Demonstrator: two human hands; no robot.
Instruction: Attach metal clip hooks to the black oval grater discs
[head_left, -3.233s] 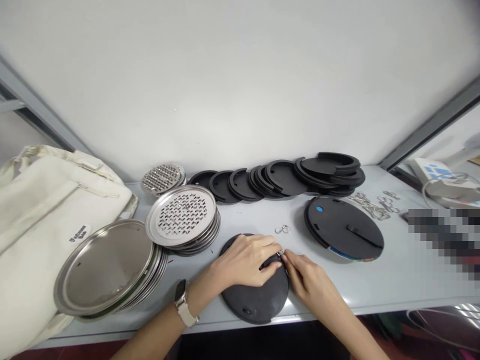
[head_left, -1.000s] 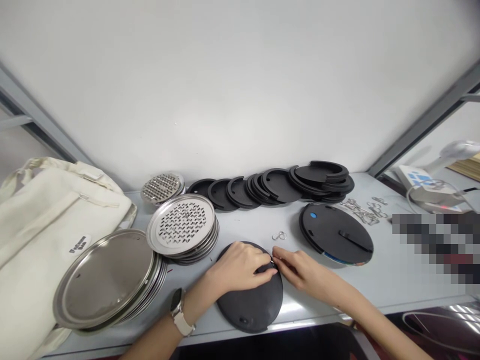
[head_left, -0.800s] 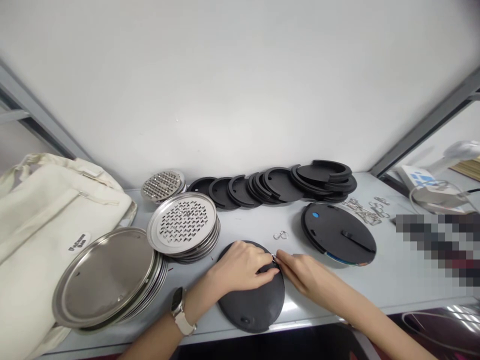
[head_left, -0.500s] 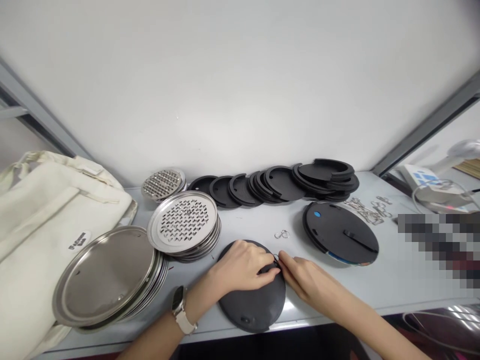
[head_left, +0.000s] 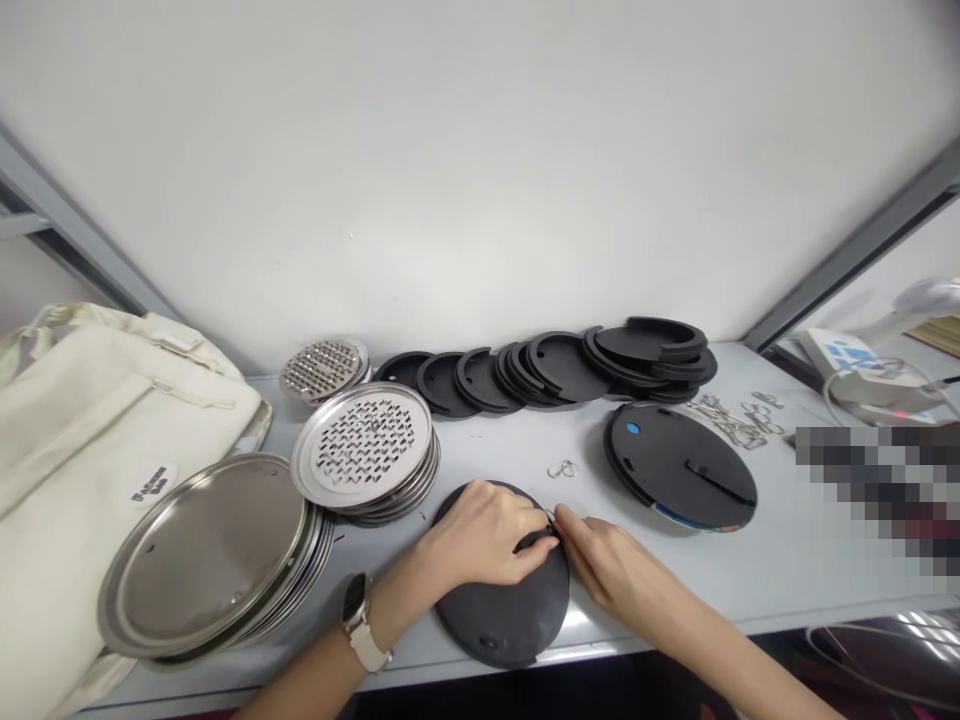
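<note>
Right grip (head_left: 609, 560) pinches a wire ring (head_left: 551, 514); left grip (head_left: 480, 535), closure unclear, lies on a black disc (head_left: 510, 618) near the bench (head_left: 795, 565) front edge.

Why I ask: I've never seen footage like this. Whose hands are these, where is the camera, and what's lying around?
No machine here: these are one person's bare hands, seen from a single head-worn camera looking forward and down. The left hand, with a watch at its wrist, lies on a black disc. The right hand seems to pinch a thin wire loop at that disc's edge; the fingers hide most of it. On the left are a pale bag, a stack of smooth metal plates and grater-like discs. Rimmed black discs line the back of the grey table. To the right are a blue-spotted black disc and scattered wire clips.
</note>
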